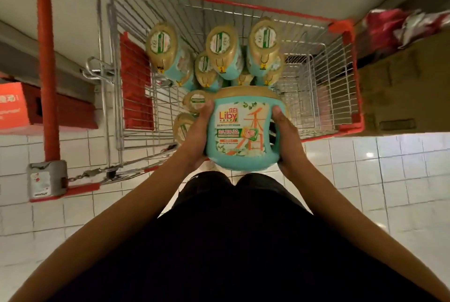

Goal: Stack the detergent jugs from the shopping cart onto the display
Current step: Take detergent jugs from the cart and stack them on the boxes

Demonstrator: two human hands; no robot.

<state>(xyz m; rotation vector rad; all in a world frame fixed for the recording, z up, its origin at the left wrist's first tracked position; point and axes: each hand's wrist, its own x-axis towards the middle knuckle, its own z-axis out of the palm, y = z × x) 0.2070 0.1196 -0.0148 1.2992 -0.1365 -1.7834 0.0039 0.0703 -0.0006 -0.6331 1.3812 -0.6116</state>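
I hold one teal detergent jug (243, 128) with a tan cap and a "Liby" label, lifted above the near edge of the shopping cart (243, 4). My left hand (198, 131) grips its left side, thumb on the front. On the jug's right side, my right hand (286, 136) grips by the handle. Several more teal jugs (222, 50) with tan caps stand in the cart's wire basket, bunched at its middle and near left.
The cart has red plastic trim and a red handle bar (46, 58) at left with a coin lock (46, 180). A red-orange box (14, 106) sits far left. Cardboard boxes (401, 87) stand at right. White tiled floor (389, 180) lies around me.
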